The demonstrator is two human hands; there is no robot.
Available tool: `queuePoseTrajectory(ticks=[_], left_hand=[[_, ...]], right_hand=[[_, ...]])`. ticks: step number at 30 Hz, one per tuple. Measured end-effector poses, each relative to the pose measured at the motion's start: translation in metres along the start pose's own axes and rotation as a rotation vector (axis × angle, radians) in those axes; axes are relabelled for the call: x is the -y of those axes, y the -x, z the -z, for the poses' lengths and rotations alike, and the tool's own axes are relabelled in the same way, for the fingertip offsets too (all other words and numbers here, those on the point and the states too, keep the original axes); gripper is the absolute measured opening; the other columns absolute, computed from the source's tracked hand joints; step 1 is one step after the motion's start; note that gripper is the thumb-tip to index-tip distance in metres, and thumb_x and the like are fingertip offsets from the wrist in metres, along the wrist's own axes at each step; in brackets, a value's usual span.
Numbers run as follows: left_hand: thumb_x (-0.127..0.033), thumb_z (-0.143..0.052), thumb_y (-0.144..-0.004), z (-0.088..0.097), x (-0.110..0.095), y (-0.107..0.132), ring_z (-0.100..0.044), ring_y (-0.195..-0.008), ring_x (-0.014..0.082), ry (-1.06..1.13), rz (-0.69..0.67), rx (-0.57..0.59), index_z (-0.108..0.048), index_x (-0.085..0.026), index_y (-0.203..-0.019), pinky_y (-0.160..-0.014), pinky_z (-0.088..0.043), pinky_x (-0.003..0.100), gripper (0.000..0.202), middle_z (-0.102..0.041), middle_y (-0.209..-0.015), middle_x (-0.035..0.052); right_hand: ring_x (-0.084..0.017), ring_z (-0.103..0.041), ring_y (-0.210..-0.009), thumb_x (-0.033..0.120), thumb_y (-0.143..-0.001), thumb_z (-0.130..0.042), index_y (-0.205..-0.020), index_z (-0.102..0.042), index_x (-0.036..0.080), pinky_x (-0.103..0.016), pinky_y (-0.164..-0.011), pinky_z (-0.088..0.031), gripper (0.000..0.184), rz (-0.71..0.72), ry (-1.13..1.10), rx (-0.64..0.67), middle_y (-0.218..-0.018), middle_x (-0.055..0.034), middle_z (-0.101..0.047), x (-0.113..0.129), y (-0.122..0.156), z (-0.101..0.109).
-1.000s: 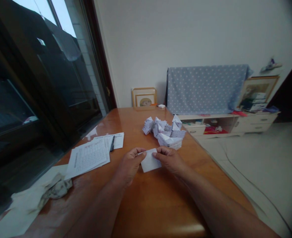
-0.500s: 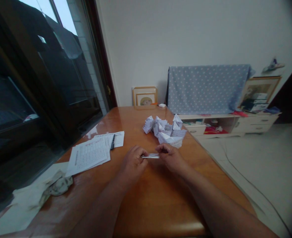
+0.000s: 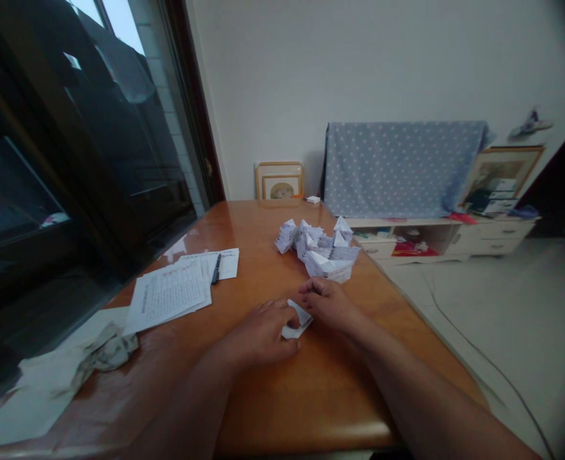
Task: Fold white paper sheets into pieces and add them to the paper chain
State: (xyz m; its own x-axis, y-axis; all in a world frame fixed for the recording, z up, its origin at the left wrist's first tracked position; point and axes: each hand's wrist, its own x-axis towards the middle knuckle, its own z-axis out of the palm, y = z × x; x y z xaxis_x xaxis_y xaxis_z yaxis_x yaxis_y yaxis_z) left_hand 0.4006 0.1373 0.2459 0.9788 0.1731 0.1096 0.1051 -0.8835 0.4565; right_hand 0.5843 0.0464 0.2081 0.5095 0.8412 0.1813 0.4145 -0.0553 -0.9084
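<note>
Grip, left: left hand lies palm-down, fingers laid out flat on the small folded paper, pressing rather than closing round it.
Grip, right: right hand has its fingertips curled together, pinched on the paper's far corner at 1 o'clock.
View: head camera only.
Paper, place: flat on the desk, between the two hands and half hidden under the left fingers.
Change: a second ago the paper was held up off the desk as an open white rectangle. Half a second ago it was edge-on, pinched between both hands. Now it is down and smaller.
Reading: by my judgement a fold has been closed and is being creased against the wood.
Pile: folded paper pieces at 12 o'clock of the hands, near but apart, unmoved.
Sheets: printed pages at 10 o'clock, with a pen on their far edge.
Scrap: crumpled wad at 9 o'clock, well apart.
</note>
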Motion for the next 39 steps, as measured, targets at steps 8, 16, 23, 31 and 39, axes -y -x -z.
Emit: queuePoseTrajectory(ticks=[8,16,23,31,39], left_hand=[[-0.006,-0.046,-0.072,-0.002,0.025,-0.006,-0.055,-0.085,0.0173,0.096,0.096,-0.144,-0.058,-0.020,-0.089,-0.072,-0.040,0.028,0.025,-0.060,-0.093,0.0023],[-0.009,-0.049,-0.077,-0.005,0.048,-0.011,-0.059,-0.081,0.0174,0.107,0.194,-0.172,-0.064,-0.019,-0.085,-0.070,-0.041,0.027,0.019,-0.065,-0.088,0.0035],[-0.025,-0.063,-0.079,-0.009,0.040,-0.008,-0.060,-0.087,0.0197,0.144,0.170,-0.118,-0.066,-0.020,-0.101,-0.073,-0.044,0.028,0.023,-0.063,-0.097,0.0042],[-0.026,-0.063,-0.078,-0.008,0.038,-0.007,-0.059,-0.090,0.0199,0.100,0.168,-0.101,-0.064,-0.021,-0.102,-0.078,-0.045,0.029,0.024,-0.061,-0.100,0.0039],[-0.023,-0.061,-0.076,-0.004,0.040,-0.008,-0.060,-0.089,0.0204,0.099,0.226,-0.128,-0.063,-0.020,-0.097,-0.074,-0.044,0.028,0.021,-0.063,-0.099,0.0048]], right_hand=[[-0.015,-0.057,-0.073,0.005,-0.066,-0.056,-0.091,-0.071,0.017,-0.024,-0.064,-0.040,0.031,0.174,0.361,0.222,-0.083,-0.0028,-0.067,-0.001,0.008,-0.004],[-0.015,-0.056,-0.072,0.008,-0.069,-0.058,-0.091,-0.073,0.017,-0.026,-0.065,-0.039,0.028,0.209,0.468,0.251,-0.084,-0.0048,-0.065,0.004,0.011,0.000],[-0.015,-0.058,-0.069,0.013,-0.076,-0.053,-0.084,-0.070,0.017,-0.025,-0.061,-0.039,0.019,0.122,0.285,0.253,-0.078,-0.0025,-0.067,0.000,0.006,0.005],[-0.013,-0.052,-0.059,0.029,-0.080,-0.057,-0.083,-0.062,0.018,-0.023,-0.051,-0.039,0.013,-0.037,0.021,0.128,-0.067,0.0021,-0.059,0.001,0.004,0.001],[-0.012,-0.055,-0.061,0.015,-0.078,-0.051,-0.083,-0.064,0.018,-0.022,-0.054,-0.037,0.015,0.020,0.224,0.339,-0.068,0.0004,-0.063,0.001,0.009,-0.002]])
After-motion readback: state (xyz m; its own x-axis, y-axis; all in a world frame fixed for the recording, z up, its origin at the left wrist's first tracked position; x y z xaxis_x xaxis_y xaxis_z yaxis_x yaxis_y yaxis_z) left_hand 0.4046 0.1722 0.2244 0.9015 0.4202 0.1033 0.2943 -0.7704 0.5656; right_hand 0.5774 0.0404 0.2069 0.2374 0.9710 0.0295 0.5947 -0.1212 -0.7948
